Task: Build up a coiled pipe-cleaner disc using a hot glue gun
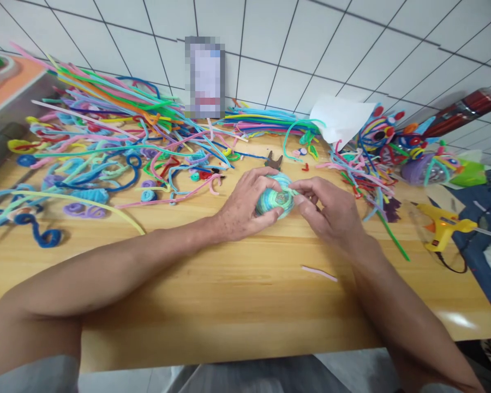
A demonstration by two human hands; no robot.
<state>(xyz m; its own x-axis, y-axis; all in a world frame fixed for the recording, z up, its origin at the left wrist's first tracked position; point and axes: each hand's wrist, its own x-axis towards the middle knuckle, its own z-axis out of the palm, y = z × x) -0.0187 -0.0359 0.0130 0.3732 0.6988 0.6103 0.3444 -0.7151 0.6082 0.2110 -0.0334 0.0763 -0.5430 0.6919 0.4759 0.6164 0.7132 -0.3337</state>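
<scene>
A rounded form wound with blue, turquoise and pale green pipe cleaners (264, 203) sits above the middle of the table. Its near end shows a small round brownish patch that the windings leave bare. My left hand (245, 204) is closed around its left side, thumb below and fingers over the top. At its right edge, my right hand (331, 210) pinches what looks like a pale green pipe cleaner end between thumb and forefinger. Just behind the wound form lie dark-jawed pliers (274, 160), their handles hidden. A short pink pipe cleaner piece (319, 273) rests nearer me.
Tangled pipe cleaners (102, 147) and coiled shapes cover the table's left and back. A phone (207, 76) leans against the tiled wall. To the right are a yellow glue gun (442, 224) with its cord, decorated figures (423, 164), white paper (341, 117) and a red cylinder (466, 112).
</scene>
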